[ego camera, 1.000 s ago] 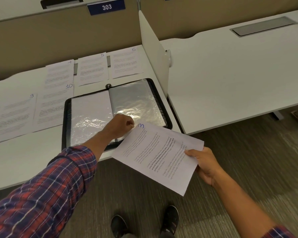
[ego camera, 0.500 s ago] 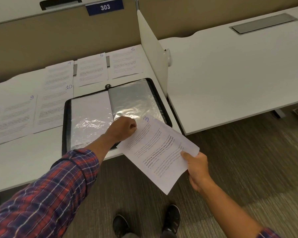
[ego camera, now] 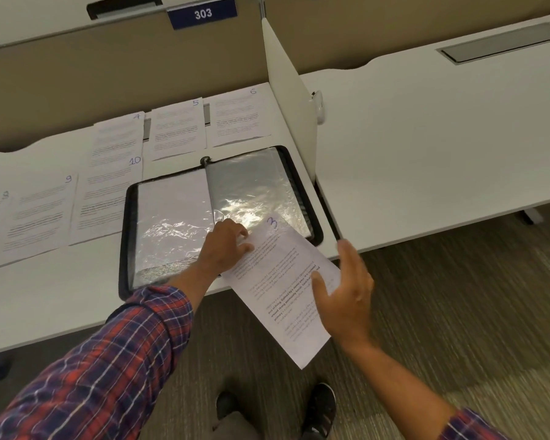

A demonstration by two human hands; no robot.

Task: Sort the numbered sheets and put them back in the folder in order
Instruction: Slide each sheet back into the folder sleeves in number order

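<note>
Office cubicles surround us: a beige partition carrying a blue 303 sign [ego camera: 202, 14] at 12 o'clock, carpet underfoot, and a white desk [ego camera: 61, 296] bearing the work. At its middle lies the open folder [ego camera: 126, 236], black-edged, with the clear plastic sleeve [ego camera: 248, 188] of its right page shining. Sheet 4 [ego camera: 118, 138], sheet 5 [ego camera: 178, 131] and sheet 6 [ego camera: 238, 117] are lined up at the folder's 12 o'clock. Sheet 10 [ego camera: 108, 198] and sheet 9 [ego camera: 38, 217] lie at its 9 o'clock. Sheet 3 [ego camera: 286, 300] is at the folder's 5 o'clock, slanted, its numbered corner over the sleeve's near edge and the rest hanging past the desk edge above the floor.

We judge this sheet light and limp: pushed from its far end it would likely buckle, and the sleeve film looks slick and clingy. It is best held at the leading corners, close to the sleeve mouth, and fed in flat.

Our left hand [ego camera: 224, 249] sits at the sheet's 10 o'clock corner, its fingers [ego camera: 245, 248] curled and apparently pinching the paper's edge. Whether they also catch the sleeve's lip we cannot tell. Our right hand [ego camera: 346, 300] is at the sheet's 3 o'clock edge, fingers straight and spread, gripping nothing. Its thumb lies over the paper, and we cannot tell whether it presses.
</note>
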